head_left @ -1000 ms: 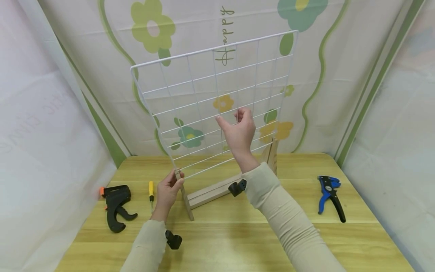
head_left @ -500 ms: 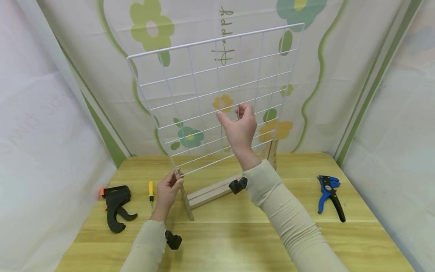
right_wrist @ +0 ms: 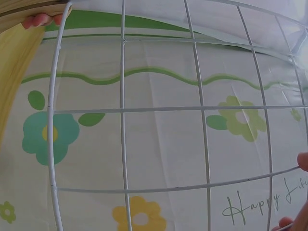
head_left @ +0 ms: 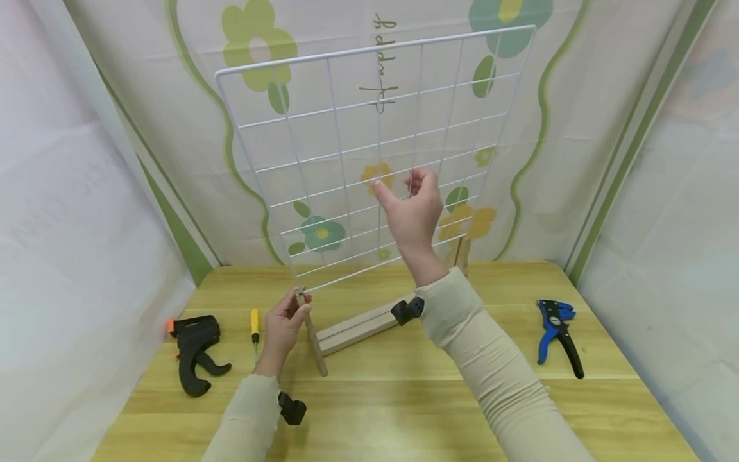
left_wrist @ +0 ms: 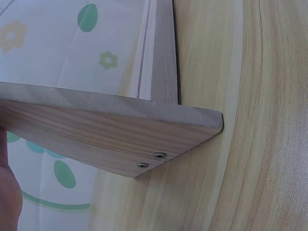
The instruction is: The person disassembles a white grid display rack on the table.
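Observation:
A white wire grid panel [head_left: 375, 50] stands tilted above a wooden stand. My right hand [head_left: 412, 218] grips its wires near the lower middle, thumb in front. The stand has a left side piece [head_left: 315, 343], a grooved crossbar [head_left: 360, 328] and a right side piece [head_left: 464, 253]. With my left hand [head_left: 283, 328] I hold the top of the left side piece, beside the grid's lower left corner. In the left wrist view two screw heads show on that side piece [left_wrist: 110, 130]. Fingertips [right_wrist: 41, 20] of the left hand appear under the wood in the right wrist view.
On the wooden table [head_left: 375, 410], a black clamp [head_left: 196, 350] and a yellow-handled screwdriver [head_left: 255, 326] lie to the left. A blue and black wire stripper [head_left: 557, 333] lies to the right. A flowered curtain [head_left: 323, 192] hangs behind.
The grid's top edge has risen and shifted right, its panel swinging more upright. My right hand has moved slightly up and right with it. The left hand stays at the side piece.

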A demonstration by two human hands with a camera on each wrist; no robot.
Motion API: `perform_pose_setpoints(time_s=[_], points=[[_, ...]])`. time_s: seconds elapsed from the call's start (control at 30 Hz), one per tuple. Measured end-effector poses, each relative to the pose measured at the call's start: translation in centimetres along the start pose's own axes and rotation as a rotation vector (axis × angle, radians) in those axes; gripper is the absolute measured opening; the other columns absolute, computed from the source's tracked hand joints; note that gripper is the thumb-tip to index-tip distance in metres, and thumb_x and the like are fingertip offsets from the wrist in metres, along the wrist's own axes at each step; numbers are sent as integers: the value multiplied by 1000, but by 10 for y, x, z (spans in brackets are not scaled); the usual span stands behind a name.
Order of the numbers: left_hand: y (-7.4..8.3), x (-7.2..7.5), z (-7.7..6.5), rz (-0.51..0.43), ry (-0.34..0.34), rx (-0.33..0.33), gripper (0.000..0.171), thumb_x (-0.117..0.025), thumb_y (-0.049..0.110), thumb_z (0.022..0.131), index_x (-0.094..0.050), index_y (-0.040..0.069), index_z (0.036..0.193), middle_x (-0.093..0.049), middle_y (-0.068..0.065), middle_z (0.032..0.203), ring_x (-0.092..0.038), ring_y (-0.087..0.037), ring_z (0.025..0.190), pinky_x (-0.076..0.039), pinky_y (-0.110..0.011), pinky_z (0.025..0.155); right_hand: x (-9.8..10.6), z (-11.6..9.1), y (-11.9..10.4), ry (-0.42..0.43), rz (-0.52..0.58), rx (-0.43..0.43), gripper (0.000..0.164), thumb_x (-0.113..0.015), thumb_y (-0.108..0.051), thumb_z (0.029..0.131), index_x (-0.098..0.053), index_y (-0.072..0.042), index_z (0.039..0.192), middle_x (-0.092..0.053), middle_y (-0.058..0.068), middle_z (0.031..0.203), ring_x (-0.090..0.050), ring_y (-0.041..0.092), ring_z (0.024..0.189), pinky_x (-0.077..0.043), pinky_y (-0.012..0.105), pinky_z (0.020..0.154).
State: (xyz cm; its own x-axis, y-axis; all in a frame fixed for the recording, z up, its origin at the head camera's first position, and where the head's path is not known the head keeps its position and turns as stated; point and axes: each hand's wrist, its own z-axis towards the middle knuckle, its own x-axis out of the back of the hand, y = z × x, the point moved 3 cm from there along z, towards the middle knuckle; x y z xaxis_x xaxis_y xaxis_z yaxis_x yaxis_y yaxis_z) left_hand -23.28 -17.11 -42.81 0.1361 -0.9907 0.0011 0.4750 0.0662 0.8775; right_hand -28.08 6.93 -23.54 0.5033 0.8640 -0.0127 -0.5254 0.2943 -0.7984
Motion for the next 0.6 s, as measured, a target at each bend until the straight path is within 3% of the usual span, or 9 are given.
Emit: perform_pose_setpoints(time_s=[0.1,0.17,0.3,0.4,0.6], points=[[-1,-1,1,-4,-11,-25,31,-64,-1,84,-56,-17,109,-68,1,90,-62,-4,81,-51,-13,69,2,1,-1,0,-1,6,52,-79,-24,72,-48,4,102,-50,4,91,-46,18,85,-40,26,74],[-1,-1,1,-5,-12,-25,33,-64,0,85,-55,-18,110,-69,1,91,-63,-5,82,-51,-13,70,4,1,-2,5,-1,5,51,-79,-24,72,-48,3,102,-50,4,91,-45,18,85,-40,26,75],[-1,-2,0,-13,-12,26,21,-65,2,84,-65,0,105,-68,2,91,-63,-5,83,-51,-14,71,9,1,-3,22,-7,2,51,-79,-25,71,-47,0,102,-50,3,91,-46,18,86,-40,27,76],[0,-2,0,3,-23,61,24,-65,0,84,-65,10,106,-68,8,90,-62,-3,82,-51,-14,71,12,1,-2,28,-11,2,51,-79,-26,72,-47,0,102,-50,3,91,-46,18,87,-40,27,77],[-10,2,5,78,-72,102,25,-63,-2,85,-60,-6,109,-68,8,91,-60,0,79,-51,-15,68,18,2,-3,27,-5,-13,50,-79,-26,72,-47,-2,102,-49,3,93,-46,17,88,-42,29,79]])
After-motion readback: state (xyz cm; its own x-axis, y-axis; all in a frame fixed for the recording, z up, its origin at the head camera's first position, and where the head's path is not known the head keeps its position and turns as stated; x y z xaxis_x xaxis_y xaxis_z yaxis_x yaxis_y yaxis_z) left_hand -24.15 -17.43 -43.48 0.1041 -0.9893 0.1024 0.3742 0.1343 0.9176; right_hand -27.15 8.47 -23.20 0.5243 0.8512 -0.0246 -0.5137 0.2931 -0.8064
